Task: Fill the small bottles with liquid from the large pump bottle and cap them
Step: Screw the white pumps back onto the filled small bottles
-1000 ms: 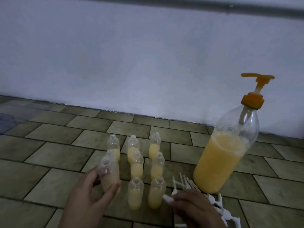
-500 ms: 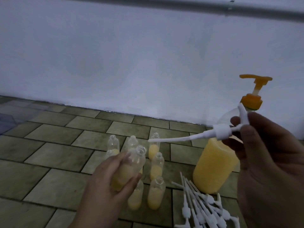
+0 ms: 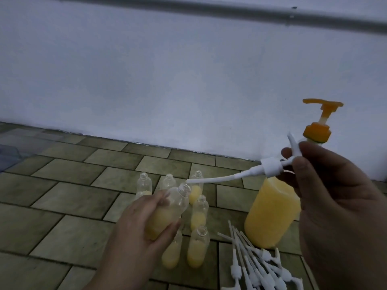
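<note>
My left hand (image 3: 134, 233) grips a small clear bottle (image 3: 167, 212) partly filled with yellow liquid, tilted with its open neck toward the upper right. My right hand (image 3: 339, 208) pinches a white pump cap (image 3: 270, 167) by its nozzle; its long dip tube (image 3: 215, 178) points left, the tip just above the held bottle's neck. Several other uncapped small bottles (image 3: 199, 212) with yellow liquid stand on the tiled floor behind my left hand. The large pump bottle (image 3: 270, 214) with an orange pump head (image 3: 318, 130) stands at right, partly hidden by my right hand.
A pile of white pump caps (image 3: 257, 266) with dip tubes lies on the floor in front of the large bottle. A white wall (image 3: 167, 80) rises behind the tiled floor (image 3: 52, 201). A grey pipe (image 3: 209, 11) runs along the wall's top.
My right hand picked a white pump cap from the pile and raised it. My left hand lifted the small bottle and tilted it; the dip tube tip now nears its neck.
</note>
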`<state>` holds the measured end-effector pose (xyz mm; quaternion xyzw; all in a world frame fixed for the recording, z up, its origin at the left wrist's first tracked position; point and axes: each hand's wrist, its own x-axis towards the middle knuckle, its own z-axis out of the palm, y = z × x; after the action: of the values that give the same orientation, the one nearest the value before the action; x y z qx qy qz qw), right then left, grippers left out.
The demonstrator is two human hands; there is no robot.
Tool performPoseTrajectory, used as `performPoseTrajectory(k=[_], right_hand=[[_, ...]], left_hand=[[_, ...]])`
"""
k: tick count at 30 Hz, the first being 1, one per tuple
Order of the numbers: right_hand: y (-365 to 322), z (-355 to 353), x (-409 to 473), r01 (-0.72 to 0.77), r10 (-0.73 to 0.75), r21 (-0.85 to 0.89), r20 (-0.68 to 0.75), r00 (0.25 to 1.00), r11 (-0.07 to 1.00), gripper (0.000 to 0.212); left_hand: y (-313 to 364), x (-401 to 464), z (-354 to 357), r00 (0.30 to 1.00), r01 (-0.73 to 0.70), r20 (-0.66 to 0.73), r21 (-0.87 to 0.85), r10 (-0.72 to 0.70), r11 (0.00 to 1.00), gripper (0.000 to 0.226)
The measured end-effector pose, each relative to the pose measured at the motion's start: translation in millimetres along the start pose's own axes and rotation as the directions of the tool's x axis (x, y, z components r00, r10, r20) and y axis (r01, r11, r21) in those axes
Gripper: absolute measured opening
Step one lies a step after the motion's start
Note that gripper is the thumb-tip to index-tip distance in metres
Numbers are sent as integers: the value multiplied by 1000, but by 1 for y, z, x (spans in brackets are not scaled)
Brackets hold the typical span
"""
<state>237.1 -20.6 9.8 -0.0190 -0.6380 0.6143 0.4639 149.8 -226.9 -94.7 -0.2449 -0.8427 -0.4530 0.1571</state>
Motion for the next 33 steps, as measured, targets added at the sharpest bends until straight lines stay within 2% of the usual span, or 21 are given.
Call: performPoseTrajectory(k=[3, 11, 14, 17, 19, 21, 23, 25, 27, 29, 31, 33], right_hand=[[-1, 0, 2, -33, 33, 3, 11, 999, 999, 35], [-6, 4, 8, -42, 46, -55, 78, 996, 998, 26], [-5, 8, 10, -83, 99, -97, 178, 979, 992, 24], [1, 21, 6, -123, 177, -177, 326, 929, 976, 20], [9, 32, 1, -132, 187, -174, 355, 916, 976, 17], [15, 37, 0, -166, 196, -112, 347, 917, 980, 21], [16, 38, 2, -232, 230, -44, 403, 886, 972, 31], [15, 39, 3, -298, 264, -4, 474, 840, 955, 38], [16, 43, 2, -325, 282, 13, 466, 839, 946, 46], [20, 45, 2, -291, 278, -33, 412, 868, 956, 56], [22, 43, 4, -314, 307, -49, 395, 866, 948, 59], [24, 39, 7, -437, 361, 91, 430, 827, 895, 61]], left_hand=[[2, 0, -1, 1000, -18, 11, 24, 17, 1000, 44], [7, 3, -1, 999, -38, 9, 60, 38, 997, 49], [13, 4, 0, 999, -51, 16, 59, 51, 997, 53], [26, 7, 2, 991, -85, 100, 0, 85, 996, 56], [31, 9, 5, 985, -60, 156, -73, 71, 996, 59], [34, 10, 8, 979, -23, 196, -154, 53, 988, 57], [34, 9, 11, 975, 38, 219, -269, 22, 962, 53], [34, 8, 12, 960, 159, 273, -384, -53, 910, 50], [35, 8, 12, 945, 221, 316, -449, -78, 866, 50], [38, 9, 12, 948, 203, 312, -444, -62, 873, 49], [43, 13, 12, 956, 165, 291, -418, -40, 893, 47], [44, 17, 12, 968, 142, 250, -414, -38, 899, 48]])
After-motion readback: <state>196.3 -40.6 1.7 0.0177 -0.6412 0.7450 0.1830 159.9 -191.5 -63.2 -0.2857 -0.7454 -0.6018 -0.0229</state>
